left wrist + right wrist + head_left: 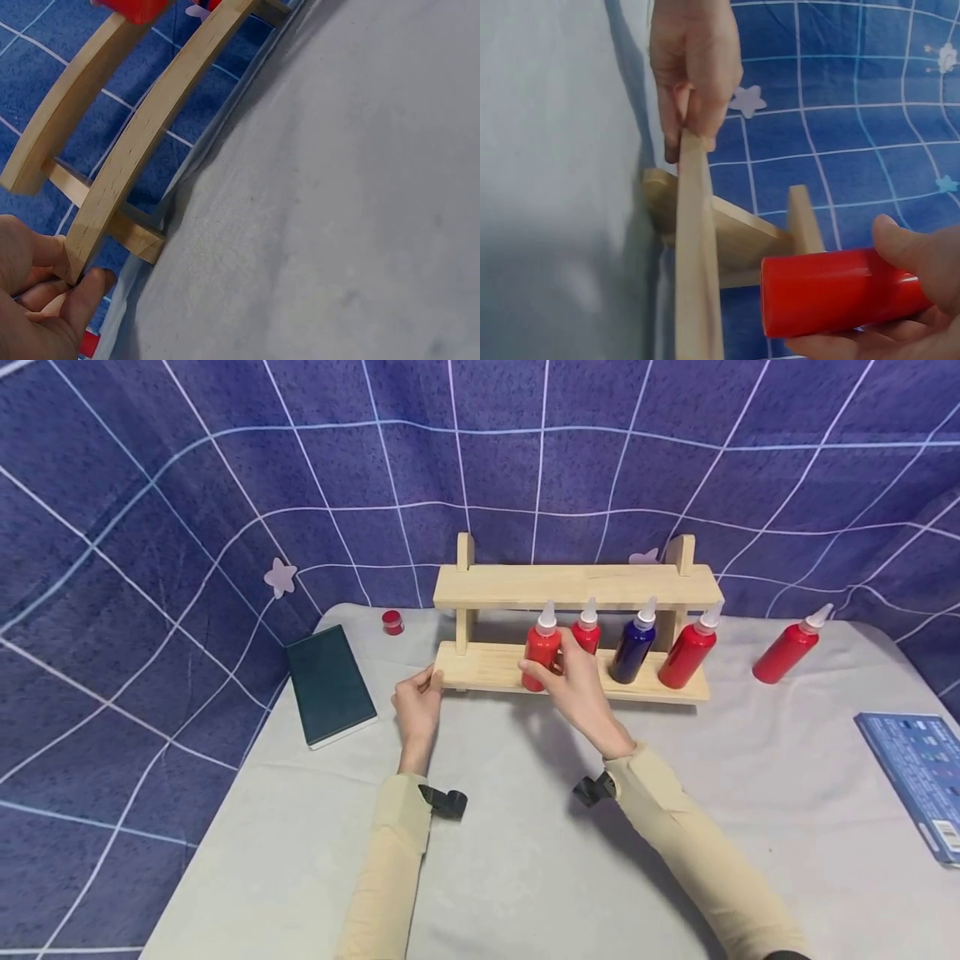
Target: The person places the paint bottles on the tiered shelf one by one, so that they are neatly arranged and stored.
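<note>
A two-tier wooden rack stands at the back of the table. My left hand pinches the left end of its lower board between thumb and fingers. With my right hand I grip a red bottle with a white nozzle cap, upright at the lower tier. In the right wrist view, a gap shows between this red bottle's base and the board. Behind my right hand is another red bottle, partly hidden. Right of it on the lower board stand a dark blue bottle and a red bottle.
One more red bottle stands on the table right of the rack. A small red jar and a dark tablet-like panel lie to the left. Near the right edge is a blue printed box. A blue gridded curtain hangs behind.
</note>
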Tool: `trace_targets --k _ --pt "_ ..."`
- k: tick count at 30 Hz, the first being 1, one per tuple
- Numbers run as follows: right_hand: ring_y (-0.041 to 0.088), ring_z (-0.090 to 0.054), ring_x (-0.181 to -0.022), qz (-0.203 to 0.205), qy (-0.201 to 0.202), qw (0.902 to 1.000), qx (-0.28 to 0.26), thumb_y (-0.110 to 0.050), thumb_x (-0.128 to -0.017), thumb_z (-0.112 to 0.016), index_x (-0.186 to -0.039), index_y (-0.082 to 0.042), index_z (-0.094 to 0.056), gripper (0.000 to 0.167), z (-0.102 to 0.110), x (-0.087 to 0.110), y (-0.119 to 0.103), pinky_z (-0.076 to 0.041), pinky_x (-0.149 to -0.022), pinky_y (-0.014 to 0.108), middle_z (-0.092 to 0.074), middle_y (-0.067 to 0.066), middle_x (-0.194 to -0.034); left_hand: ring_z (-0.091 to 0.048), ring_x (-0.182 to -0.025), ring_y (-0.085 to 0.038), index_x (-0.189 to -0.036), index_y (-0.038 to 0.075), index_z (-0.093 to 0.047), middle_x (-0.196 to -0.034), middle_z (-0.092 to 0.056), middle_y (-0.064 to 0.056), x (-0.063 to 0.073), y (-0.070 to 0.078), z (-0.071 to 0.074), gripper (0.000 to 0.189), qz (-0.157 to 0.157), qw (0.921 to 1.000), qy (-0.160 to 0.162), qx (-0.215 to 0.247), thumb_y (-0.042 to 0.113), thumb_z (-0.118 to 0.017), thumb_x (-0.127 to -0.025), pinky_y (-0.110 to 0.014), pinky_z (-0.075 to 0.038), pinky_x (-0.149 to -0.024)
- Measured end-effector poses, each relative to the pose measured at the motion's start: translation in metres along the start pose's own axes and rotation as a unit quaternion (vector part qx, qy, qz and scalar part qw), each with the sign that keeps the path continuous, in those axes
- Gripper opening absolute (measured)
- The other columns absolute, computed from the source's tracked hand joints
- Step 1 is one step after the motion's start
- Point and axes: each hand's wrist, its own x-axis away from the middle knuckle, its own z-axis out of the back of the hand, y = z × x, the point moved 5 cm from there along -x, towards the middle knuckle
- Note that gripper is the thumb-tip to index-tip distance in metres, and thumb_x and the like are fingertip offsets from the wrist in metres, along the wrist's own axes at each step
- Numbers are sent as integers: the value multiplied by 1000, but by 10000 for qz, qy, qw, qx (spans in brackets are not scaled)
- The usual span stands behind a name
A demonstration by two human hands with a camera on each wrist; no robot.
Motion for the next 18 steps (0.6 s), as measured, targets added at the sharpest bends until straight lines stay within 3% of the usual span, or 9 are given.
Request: trace_targets --k 5,12,18 --pt "34 -65 -106 -23 124 9999 74 -3 -86 -73 -119 7 -49 42 -7 -7 6 -55 -91 45 -65 25 -111 -72 -93 -21 -118 8 -71 -108 -72 -14 0 2 0 27 29 10000 59 -41 19 -67 -93 -32 -59 -80" --pt "28 -65 -94 25 274 9979 585 -9 -88 -72 -124 6 -49 46 -15 -16 11 -55 -81 42 -67 21 -108 -72 -94 -22 -118 8 -71 -109 -72 -14 1 3 0 27 17 10000 75 -56 19 -68 -93 -33 -58 -80" --pt "30 -63 -102 -238 225 9980 545 -11 -90 -70 -126 7 -46 47 -20 -22 16 -53 -90 43 -65 21 -114 -72 -93 -22 -118 7 -71 -109 -72 -14 1 4 1 28 40 10000 55 -40 19 -68 -93 -32 -59 -79"
